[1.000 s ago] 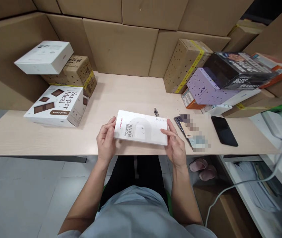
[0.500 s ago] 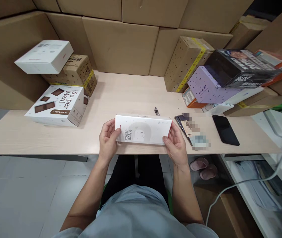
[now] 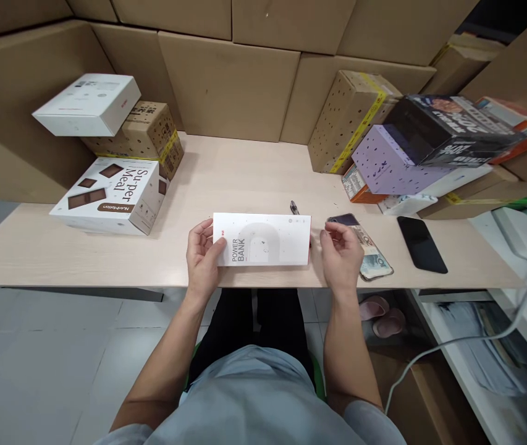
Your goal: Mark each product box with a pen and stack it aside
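Power bank box: it is sitting in front of the person, above or against the near part of the surface; contact underneath is not showing clearly.
Left hand: it is gripping the box's left end, thumb pressing on the printed face, fingers wrapping behind.
Right hand: it is curling loosely with nothing visible in it, thumb and fingers leaving a narrow gap, just beside the box's right end.
Weight: the box is probably feeling light to moderate; its contents are not showing.
Card walls: they are looking stiff and smooth, likely slipping a little under dry fingers and denting at the corners if squeezed hard.
Best hold: both short ends are offering firm edges; one-end holding is likely letting the far end dip.
Nearby: a pen-like item is lying behind the box, and a phone with banknotes is lying beside the right hand.
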{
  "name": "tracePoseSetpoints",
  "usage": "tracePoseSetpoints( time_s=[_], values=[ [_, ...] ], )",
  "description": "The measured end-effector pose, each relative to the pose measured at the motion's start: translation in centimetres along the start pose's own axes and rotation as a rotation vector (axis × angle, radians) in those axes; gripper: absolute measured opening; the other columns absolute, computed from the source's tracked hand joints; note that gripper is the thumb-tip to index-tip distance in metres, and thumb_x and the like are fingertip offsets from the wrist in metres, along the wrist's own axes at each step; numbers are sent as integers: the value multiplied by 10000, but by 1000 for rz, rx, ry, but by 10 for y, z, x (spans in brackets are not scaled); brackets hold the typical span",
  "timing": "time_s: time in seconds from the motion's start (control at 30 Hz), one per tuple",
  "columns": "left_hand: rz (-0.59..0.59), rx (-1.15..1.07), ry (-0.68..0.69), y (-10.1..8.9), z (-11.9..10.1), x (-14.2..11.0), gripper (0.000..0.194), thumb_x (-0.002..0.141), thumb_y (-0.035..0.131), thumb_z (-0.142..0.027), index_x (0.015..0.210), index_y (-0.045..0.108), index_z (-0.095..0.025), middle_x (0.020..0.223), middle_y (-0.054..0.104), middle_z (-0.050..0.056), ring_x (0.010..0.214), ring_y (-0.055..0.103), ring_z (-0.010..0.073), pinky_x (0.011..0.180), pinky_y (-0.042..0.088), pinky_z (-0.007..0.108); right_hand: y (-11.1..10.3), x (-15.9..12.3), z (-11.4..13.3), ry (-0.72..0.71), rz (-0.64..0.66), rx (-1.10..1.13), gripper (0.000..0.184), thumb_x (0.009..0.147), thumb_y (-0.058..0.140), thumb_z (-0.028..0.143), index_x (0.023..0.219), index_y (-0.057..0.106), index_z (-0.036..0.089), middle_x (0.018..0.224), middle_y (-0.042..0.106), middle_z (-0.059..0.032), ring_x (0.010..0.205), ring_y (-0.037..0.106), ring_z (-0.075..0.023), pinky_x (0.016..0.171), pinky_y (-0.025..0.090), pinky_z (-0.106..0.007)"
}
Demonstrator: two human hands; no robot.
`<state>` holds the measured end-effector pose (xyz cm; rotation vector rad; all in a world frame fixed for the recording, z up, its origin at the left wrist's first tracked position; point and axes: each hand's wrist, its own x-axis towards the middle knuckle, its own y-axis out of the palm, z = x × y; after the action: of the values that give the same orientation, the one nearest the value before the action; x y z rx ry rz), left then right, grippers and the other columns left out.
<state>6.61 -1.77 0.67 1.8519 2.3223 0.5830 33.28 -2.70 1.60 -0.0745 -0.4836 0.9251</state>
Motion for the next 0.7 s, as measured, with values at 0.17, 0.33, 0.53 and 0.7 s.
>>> tracePoseSetpoints(
  time_s=[0.17, 0.33, 0.53, 0.7],
  values=[
    [-22, 7, -6, -1, 2, 1, 406, 812, 790, -230, 1189, 667, -312, 1144, 723, 17, 1033, 696, 190, 877, 582, 336, 5, 32, 3, -128, 357, -374, 401, 846, 675, 291, 1235, 733, 212, 1060, 684, -123, 878, 634, -256, 886, 532, -463],
    [-28, 15, 18, 0, 1, 1, 387, 819, 779, -238, 1183, 660, -295, 1176, 718, 27, 1077, 689, 200, 916, 577, 355, 17, 36, 0, -114, 491, -406, 275, 874, 640, 262, 1120, 754, 212, 827, 697, -72, 799, 615, -246, 807, 484, -392],
    [-36, 1, -12, 0, 0, 1, 395, 806, 805, -255, 1175, 671, -295, 1167, 727, 20, 1083, 686, 187, 932, 573, 341, 12, 39, 1, 130, -38, 233, 388, 758, 753, 342, 1115, 699, 199, 714, 641, 41, 579, 543, -124, 588, 450, -277],
    [-38, 14, 7, 1, 1, 1, 401, 808, 803, -259, 1184, 666, -289, 1169, 725, 31, 1101, 688, 201, 969, 581, 380, 7, 35, 18, 252, -111, 929, 238, 709, 818, 298, 780, 604, 225, 718, 625, 50, 672, 629, -94, 592, 512, -210]
  ],
)
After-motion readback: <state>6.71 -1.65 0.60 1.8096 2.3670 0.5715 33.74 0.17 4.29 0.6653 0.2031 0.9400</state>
